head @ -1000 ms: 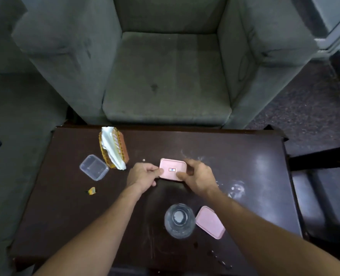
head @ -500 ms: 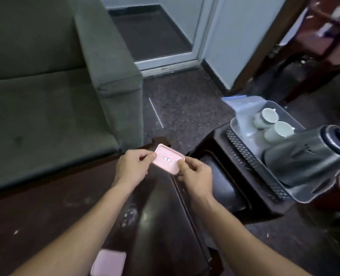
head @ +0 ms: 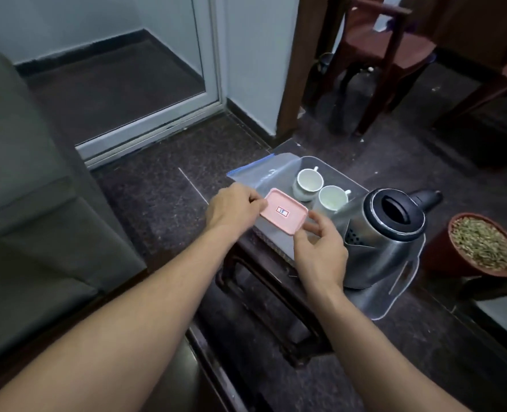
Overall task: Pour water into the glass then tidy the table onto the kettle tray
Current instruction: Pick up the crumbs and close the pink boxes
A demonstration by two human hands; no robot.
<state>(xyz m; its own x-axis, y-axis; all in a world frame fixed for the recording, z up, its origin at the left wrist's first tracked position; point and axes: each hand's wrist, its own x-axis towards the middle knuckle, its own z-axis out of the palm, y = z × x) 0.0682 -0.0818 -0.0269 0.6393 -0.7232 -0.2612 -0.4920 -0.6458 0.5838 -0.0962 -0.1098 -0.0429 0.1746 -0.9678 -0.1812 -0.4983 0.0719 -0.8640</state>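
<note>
Both hands hold a pink lid (head: pixel 283 211) between them. The left hand (head: pixel 234 208) pinches its left edge with curled fingers, and the right hand (head: pixel 320 251) grips its near right corner between thumb and fingers. The lid is tilted and held over the left part of the kettle tray (head: pixel 380 304), just near of two white cups (head: pixel 307 182). The steel kettle (head: pixel 386 233) stands on the tray's right side, and the tray sits on a dark worktop (head: pixel 418 331).

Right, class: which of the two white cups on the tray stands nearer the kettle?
The cup on the right, close beside the kettle and its steel body. The other cup stands farther off, next to the blue-edged plastic bag.
</note>
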